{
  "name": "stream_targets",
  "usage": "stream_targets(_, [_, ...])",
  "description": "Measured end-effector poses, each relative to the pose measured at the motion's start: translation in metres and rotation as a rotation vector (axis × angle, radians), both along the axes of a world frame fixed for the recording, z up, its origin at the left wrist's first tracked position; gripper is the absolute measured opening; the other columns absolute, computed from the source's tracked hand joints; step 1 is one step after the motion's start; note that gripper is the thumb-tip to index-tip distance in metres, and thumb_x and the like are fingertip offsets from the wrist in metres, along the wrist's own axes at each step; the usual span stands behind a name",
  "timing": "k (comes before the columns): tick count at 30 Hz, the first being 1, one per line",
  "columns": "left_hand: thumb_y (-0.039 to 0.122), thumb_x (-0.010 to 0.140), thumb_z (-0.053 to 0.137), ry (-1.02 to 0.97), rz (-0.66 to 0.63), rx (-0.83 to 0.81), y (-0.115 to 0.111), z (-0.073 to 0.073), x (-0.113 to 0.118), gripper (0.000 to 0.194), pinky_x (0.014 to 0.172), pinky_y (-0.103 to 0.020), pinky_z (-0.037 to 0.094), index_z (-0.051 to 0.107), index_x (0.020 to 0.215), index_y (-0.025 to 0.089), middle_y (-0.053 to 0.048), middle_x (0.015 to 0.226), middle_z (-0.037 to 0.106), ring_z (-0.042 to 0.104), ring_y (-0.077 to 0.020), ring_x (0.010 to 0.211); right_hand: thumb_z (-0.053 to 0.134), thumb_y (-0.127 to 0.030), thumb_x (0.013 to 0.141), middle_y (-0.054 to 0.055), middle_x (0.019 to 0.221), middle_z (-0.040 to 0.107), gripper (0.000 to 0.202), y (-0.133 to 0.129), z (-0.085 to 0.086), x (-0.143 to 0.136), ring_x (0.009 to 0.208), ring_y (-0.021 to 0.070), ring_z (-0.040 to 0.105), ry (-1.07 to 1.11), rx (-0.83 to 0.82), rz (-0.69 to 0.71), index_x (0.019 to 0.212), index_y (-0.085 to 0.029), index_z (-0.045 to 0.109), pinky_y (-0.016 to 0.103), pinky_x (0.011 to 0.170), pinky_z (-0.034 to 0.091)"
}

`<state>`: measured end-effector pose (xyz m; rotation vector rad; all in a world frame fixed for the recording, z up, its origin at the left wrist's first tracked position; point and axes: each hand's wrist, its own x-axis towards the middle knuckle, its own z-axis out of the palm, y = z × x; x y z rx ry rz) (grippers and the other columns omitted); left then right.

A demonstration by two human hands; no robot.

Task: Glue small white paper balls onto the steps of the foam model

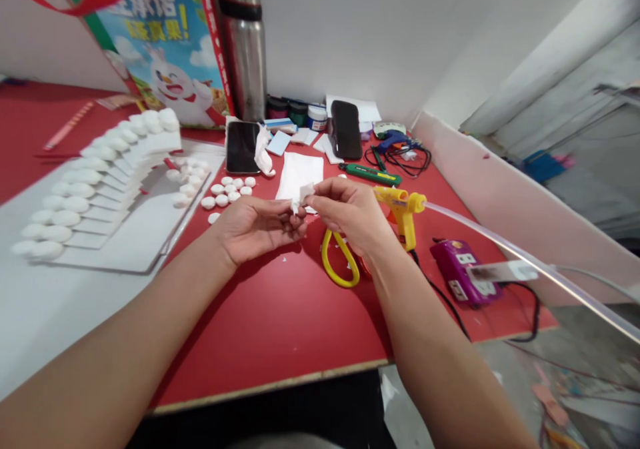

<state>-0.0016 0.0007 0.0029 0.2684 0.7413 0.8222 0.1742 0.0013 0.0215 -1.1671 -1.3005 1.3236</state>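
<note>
Over the red table, my left hand [265, 225] pinches a small white piece [295, 207] between thumb and fingers. My right hand [350, 209] meets it from the right, its fingers closed on a small flat white square [306, 191] that touches or overlaps the white piece. Behind both hands lies a stack of white sheets [300, 172]. Several white oval pieces [221, 200] rest left of the stack, close to my left hand. A yellow glue gun [407, 212] and yellow-handled scissors [341, 272] are beside my right hand and forearm.
White ovals on card strips [100, 182] stand on a white board at left. Two phones [243, 147], a steel flask [244, 49], a printed box [170, 55] and a green cutter [373, 174] are behind. A purple box [465, 272] and cables lie at right.
</note>
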Motion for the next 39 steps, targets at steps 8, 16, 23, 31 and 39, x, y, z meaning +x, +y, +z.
stream_targets(8, [0.009, 0.081, 0.066, 0.093, -0.079, 0.161, 0.0, -0.005, -0.001, 0.007, 0.08, -0.032, 0.058, 0.073, 0.078, 0.01, -0.009, 0.076, 0.065, 0.063, -0.0159, 0.074, 0.073, -0.025, 0.071, -0.008, 0.048, 0.046, 0.02, 0.0, -0.001, -0.001, 0.041, 0.0043, 0.031, 0.007, -0.004, -0.079, 0.058, -0.019, 0.058, 0.022, 0.04, 0.019])
stream_targets(16, [0.022, 0.081, 0.076, 0.529, 0.077, 0.69, -0.002, -0.005, 0.003, 0.017, 0.087, -0.037, 0.055, 0.078, 0.097, 0.015, -0.006, 0.089, 0.075, 0.068, -0.0187, 0.081, 0.071, -0.051, 0.086, 0.003, 0.057, 0.065, 0.04, 0.006, 0.002, 0.005, 0.034, 0.0073, 0.047, 0.042, -0.24, -0.046, 0.067, -0.018, 0.061, 0.02, 0.03, 0.021])
stream_targets(23, [0.024, 0.091, 0.064, 1.012, 0.116, 1.232, -0.003, -0.001, 0.001, 0.019, 0.092, -0.036, 0.051, 0.079, 0.103, 0.019, -0.008, 0.103, 0.074, 0.067, -0.0225, 0.098, 0.081, -0.053, 0.079, 0.004, 0.066, 0.073, 0.039, 0.002, -0.001, 0.007, 0.038, 0.0068, 0.052, -0.017, -0.197, 0.144, 0.075, -0.017, 0.066, 0.019, 0.033, 0.033])
stream_targets(31, [0.031, 0.09, 0.068, 0.939, 0.11, 1.108, -0.002, -0.001, 0.0, 0.022, 0.093, -0.036, 0.051, 0.079, 0.103, 0.018, -0.008, 0.103, 0.077, 0.069, -0.0241, 0.097, 0.069, -0.03, 0.089, 0.001, 0.066, 0.072, 0.019, -0.001, 0.004, 0.007, 0.038, 0.006, 0.049, -0.221, 0.008, 0.144, 0.078, -0.015, 0.066, 0.02, 0.038, 0.036])
stream_targets(39, [0.032, 0.078, 0.081, 0.652, 0.18, 0.805, -0.003, -0.006, 0.009, 0.026, 0.085, -0.034, 0.053, 0.08, 0.098, 0.015, -0.007, 0.09, 0.078, 0.069, -0.0211, 0.087, 0.065, -0.026, 0.091, 0.0, 0.059, 0.062, 0.024, -0.003, -0.009, 0.002, 0.054, 0.011, 0.049, -0.653, 0.51, -0.033, 0.069, -0.016, 0.067, 0.026, 0.054, 0.033])
